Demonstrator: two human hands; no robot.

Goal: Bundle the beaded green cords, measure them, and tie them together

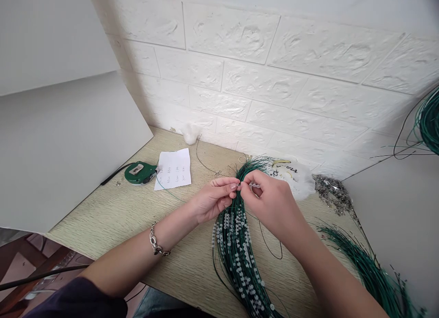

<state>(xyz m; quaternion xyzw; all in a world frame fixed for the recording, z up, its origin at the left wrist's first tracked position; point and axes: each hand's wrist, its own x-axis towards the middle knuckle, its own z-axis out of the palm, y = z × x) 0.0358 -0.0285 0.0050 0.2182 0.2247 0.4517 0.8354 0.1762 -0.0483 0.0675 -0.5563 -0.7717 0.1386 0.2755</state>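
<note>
My left hand (216, 198) pinches thumb to finger, on what exactly I cannot tell; fingertips nearly meeting, my right hand (270, 194) pinches a short row of clear beads (254, 185). Both are above the green wires (236, 249), bead-dotted and lying along the table (120, 226). The tape measure (140, 172) sits left, beside the paper (172, 170).

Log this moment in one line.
left hand: fingertips pinched, contents unclear | right hand: holding translucent beads | below hands: beaded green wire bundle | tabletop: paper sheet
</note>
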